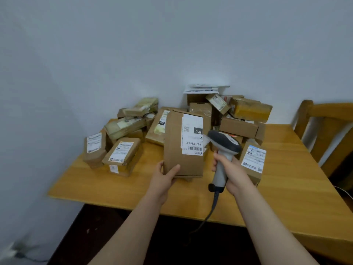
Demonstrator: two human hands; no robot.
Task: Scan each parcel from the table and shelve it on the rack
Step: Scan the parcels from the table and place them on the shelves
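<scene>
Cardboard parcel (179,150), label facing me, is held tilted above the counter (114,186) by my left hand (165,177), fingers (161,166) and thumb pinching its near corner. Just right of the parcel, my right hand (232,169) grips the scanner (223,148), fingers wrapped round its handle. Beyond the parcel, other parcels (246,109) lie heaped.

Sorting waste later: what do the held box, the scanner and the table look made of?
Held box: matte brown cardboard, judging by folded edges. Scanner: smooth moulded plastic, grey and dark, probably. Table: yellowish wood or veneer, faint grain, slight sheen.
</scene>
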